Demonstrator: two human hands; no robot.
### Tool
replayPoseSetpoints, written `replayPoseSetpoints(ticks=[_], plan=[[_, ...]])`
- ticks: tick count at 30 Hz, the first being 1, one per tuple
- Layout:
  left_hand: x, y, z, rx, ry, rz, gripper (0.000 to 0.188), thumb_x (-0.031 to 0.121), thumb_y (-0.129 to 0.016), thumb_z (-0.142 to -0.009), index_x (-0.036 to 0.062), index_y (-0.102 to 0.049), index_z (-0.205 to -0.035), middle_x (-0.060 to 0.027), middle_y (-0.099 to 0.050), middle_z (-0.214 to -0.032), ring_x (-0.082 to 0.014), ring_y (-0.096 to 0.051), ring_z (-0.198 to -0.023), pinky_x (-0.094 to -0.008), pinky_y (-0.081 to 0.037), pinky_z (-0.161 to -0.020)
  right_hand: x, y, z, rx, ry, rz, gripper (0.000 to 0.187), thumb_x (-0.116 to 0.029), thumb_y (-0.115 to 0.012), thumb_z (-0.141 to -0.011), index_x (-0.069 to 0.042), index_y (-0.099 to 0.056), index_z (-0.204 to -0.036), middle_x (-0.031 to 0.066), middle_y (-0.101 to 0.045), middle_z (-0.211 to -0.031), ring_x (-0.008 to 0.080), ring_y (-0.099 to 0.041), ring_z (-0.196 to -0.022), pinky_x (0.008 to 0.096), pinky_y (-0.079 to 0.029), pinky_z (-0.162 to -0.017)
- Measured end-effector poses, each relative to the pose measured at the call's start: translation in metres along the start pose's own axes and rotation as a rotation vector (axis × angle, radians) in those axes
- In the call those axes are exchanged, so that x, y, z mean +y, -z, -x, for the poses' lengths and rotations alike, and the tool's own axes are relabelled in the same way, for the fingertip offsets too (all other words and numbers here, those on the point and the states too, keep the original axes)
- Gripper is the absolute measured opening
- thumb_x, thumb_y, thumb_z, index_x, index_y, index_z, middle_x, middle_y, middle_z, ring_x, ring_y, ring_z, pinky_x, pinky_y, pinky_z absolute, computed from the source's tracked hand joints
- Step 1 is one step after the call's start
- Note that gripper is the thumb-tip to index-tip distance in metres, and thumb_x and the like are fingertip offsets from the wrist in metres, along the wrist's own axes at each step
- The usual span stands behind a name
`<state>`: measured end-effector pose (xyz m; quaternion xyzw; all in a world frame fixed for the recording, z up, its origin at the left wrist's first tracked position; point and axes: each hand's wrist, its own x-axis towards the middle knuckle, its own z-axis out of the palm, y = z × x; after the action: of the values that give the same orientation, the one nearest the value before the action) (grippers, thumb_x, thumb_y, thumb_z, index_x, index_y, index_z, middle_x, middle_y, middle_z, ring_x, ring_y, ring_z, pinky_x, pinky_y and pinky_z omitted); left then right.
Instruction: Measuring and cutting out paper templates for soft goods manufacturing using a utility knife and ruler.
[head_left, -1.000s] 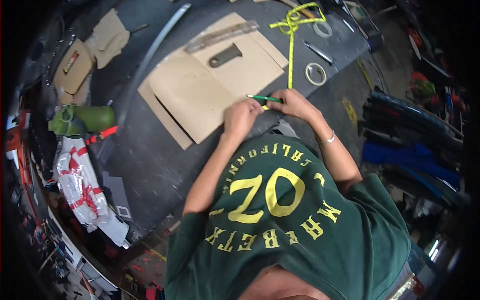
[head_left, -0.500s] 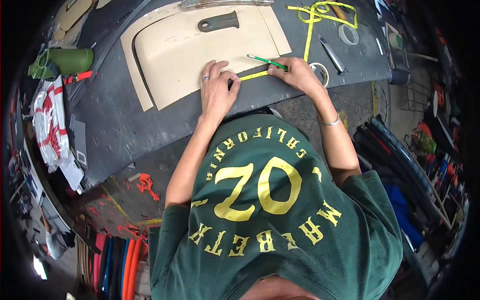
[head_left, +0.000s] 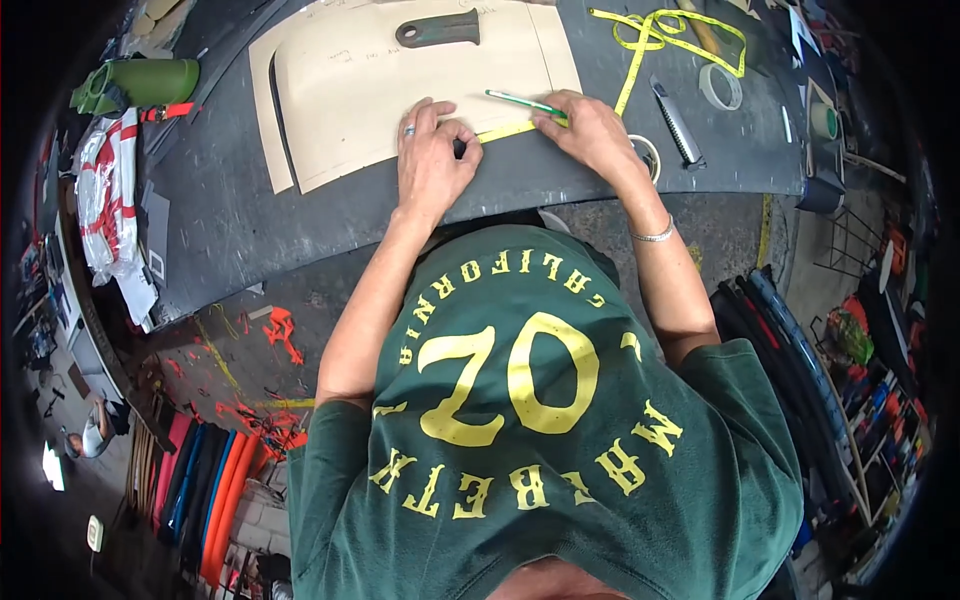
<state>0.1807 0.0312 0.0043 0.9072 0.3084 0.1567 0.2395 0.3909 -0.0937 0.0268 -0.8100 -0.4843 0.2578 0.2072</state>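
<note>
A large tan paper pattern sheet [head_left: 350,115] lies on the dark worktable, with handwriting and pencil lines on it. My left hand [head_left: 432,160] rests at its near edge, thumb and forefinger pinched on the end of a yellow tape measure [head_left: 506,130]. The short stretch of tape runs along that edge to my right hand [head_left: 592,138]. That hand is closed around a green pencil [head_left: 522,101], which points left over the paper, and its fingertips press at the tape. A dark metal weight with a hole [head_left: 440,30] sits on the sheet.
Right of the sheet lie a utility knife [head_left: 678,122] and a tape roll [head_left: 720,87]; another roll [head_left: 645,155] is partly behind my right wrist. A green roll [head_left: 150,85] and plastic-wrapped bundle [head_left: 105,200] are at left. Another person [head_left: 95,432] is far left.
The view has shifted slightly, so the table and sheet sit higher in the picture. Both hands keep nearly the same places on the tape; the pencil lies a little flatter.
</note>
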Motion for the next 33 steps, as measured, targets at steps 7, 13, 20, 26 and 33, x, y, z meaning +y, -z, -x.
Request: replayPoseSetpoints(ticks=[7,13,20,26,33], plan=[[-0.010,0.012,0.001,-0.121,0.052,0.143,0.009,0.012,-0.074,-0.081,0.0044,-0.072,-0.085,-0.0134,-0.062,-0.132,-0.0394,-0.048,-0.138,-0.0497,-0.040,-0.115,-0.005,0.004,0.007,-0.058,0.070,-0.098,0.032,-0.029,-0.075,-0.090,-0.009,-0.073,-0.115,0.0158,-0.074,-0.106,0.0371,-0.070,-0.099,0.0438,-0.055,-0.085],[-0.013,0.018,0.000,-0.139,-0.039,0.139,0.010,0.014,-0.077,-0.084,0.0062,-0.073,-0.088,-0.0137,-0.063,-0.132,-0.0402,-0.048,-0.138,-0.0495,-0.041,-0.113,-0.019,-0.002,0.019,-0.013,0.152,0.016,0.040,-0.028,-0.080,-0.083,-0.009,-0.073,-0.118,0.0128,-0.071,-0.116,0.0342,-0.067,-0.109,0.0428,-0.053,-0.093],[-0.012,0.020,-0.002,-0.177,-0.055,0.158,0.015,0.021,-0.080,-0.085,0.0107,-0.076,-0.096,-0.0128,-0.060,-0.142,-0.0407,-0.041,-0.144,-0.0512,-0.035,-0.118,-0.051,-0.015,0.012,-0.011,0.266,-0.238,0.035,-0.027,-0.077,-0.088,-0.008,-0.073,-0.117,0.0130,-0.073,-0.111,0.0346,-0.068,-0.106,0.0441,-0.054,-0.094],[-0.008,0.016,-0.002,-0.197,-0.039,0.098,0.014,0.021,-0.079,-0.085,0.0115,-0.077,-0.095,-0.0128,-0.058,-0.145,-0.0422,-0.038,-0.146,-0.0511,-0.032,-0.120,-0.036,-0.011,0.005,-0.191,0.111,-0.192,0.028,-0.027,-0.073,-0.092,-0.005,-0.074,-0.109,0.0199,-0.073,-0.097,0.0404,-0.070,-0.094,0.0483,-0.053,-0.085],[-0.008,0.013,-0.005,-0.211,0.010,0.125,0.010,0.019,-0.080,-0.081,0.0106,-0.078,-0.086,-0.0114,-0.060,-0.142,-0.0400,-0.039,-0.146,-0.0497,-0.031,-0.121,-0.026,-0.004,0.003,-0.209,-0.026,-0.173,0.027,-0.026,-0.073,-0.092,-0.006,-0.075,-0.111,0.0194,-0.073,-0.087,0.0372,-0.070,-0.083,0.0432,-0.053,-0.075]])
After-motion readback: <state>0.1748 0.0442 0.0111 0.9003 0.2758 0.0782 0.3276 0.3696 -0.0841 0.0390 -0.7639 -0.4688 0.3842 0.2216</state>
